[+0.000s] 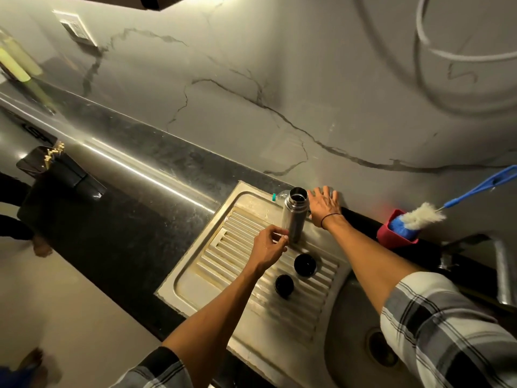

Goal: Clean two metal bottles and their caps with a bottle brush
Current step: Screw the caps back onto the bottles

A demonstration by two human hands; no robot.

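An uncapped metal bottle [293, 217] stands upright on the ribbed draining board [195, 278], two black caps [305, 264] at its 6 o'clock, probably drying; left hand [270, 249] curled, seemingly empty, at its base, right hand [324, 205] spread flat at 3 o'clock, bottle brush [428, 215] farther right.

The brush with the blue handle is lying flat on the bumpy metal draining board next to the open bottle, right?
Not quite. The head view shows the brush standing in a red holder by the wall, right of the draining board, with its blue handle sticking up. The bottle on the board is indeed open.
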